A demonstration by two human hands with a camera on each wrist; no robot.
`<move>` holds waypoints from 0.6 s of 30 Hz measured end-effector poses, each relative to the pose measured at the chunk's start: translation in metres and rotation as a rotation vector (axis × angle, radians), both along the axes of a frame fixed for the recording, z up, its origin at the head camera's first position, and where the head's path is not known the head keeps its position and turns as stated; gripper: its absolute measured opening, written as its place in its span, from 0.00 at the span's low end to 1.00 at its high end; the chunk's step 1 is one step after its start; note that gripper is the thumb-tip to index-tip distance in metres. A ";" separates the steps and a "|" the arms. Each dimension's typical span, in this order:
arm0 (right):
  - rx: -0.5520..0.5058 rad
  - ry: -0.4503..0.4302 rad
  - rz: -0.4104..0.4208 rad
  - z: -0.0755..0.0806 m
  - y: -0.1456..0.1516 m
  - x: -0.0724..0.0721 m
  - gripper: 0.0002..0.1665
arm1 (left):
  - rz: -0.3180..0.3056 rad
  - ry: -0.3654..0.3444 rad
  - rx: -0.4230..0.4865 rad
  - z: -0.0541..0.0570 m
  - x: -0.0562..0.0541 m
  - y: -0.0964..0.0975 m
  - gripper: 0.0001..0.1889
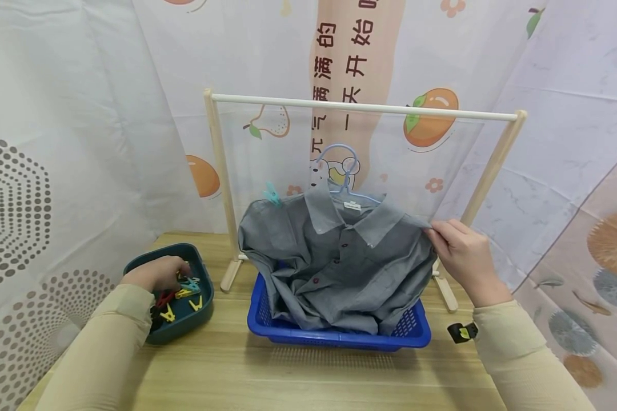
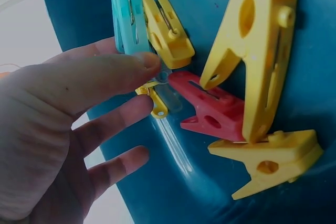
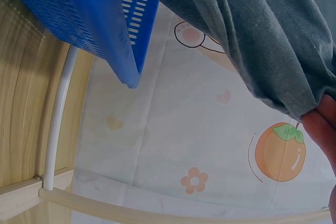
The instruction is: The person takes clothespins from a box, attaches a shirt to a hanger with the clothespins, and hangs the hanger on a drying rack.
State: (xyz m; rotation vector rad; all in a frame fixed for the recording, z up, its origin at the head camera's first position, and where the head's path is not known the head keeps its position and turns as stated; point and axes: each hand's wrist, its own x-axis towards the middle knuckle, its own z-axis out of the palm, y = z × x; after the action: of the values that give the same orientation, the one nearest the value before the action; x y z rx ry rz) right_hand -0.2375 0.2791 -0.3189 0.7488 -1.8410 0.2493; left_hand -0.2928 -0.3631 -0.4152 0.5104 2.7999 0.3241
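A grey button-up shirt (image 1: 360, 268) hangs on a light blue hanger (image 1: 345, 181), its lower part bunched in a blue basket (image 1: 339, 338). One turquoise clothespin (image 1: 272, 194) is clipped at the shirt's left-side shoulder in the head view. My right hand (image 1: 463, 251) pinches the opposite shoulder of the shirt. My left hand (image 1: 156, 273) reaches into a dark green bin (image 1: 204, 308). Its thumb and index finger pinch another turquoise clothespin (image 2: 127, 11), the other fingers spread below. Yellow clothespins (image 2: 273, 161) and a red clothespin (image 2: 210, 108) lie close by.
A wooden rack with a white top rail (image 1: 360, 107) stands behind the basket, its feet on the wooden table (image 1: 226, 365). A black strap with a buckle (image 1: 463, 332) is beside my right sleeve. Printed curtains (image 1: 267, 51) surround the table.
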 end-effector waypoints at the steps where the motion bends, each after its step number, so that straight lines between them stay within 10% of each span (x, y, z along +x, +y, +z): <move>1: 0.000 0.000 0.001 0.000 0.000 0.000 0.20 | 0.000 0.001 0.004 0.001 0.001 0.000 0.15; 18: -0.001 -0.006 0.005 0.001 -0.001 0.001 0.21 | 0.020 0.020 0.107 0.012 0.003 -0.001 0.17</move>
State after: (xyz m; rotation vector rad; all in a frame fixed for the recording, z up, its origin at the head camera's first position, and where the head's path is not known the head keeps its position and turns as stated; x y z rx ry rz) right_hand -0.2370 0.2785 -0.3179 0.7524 -1.8444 0.2556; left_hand -0.2894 -0.3641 -0.4037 0.5126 2.8204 0.4771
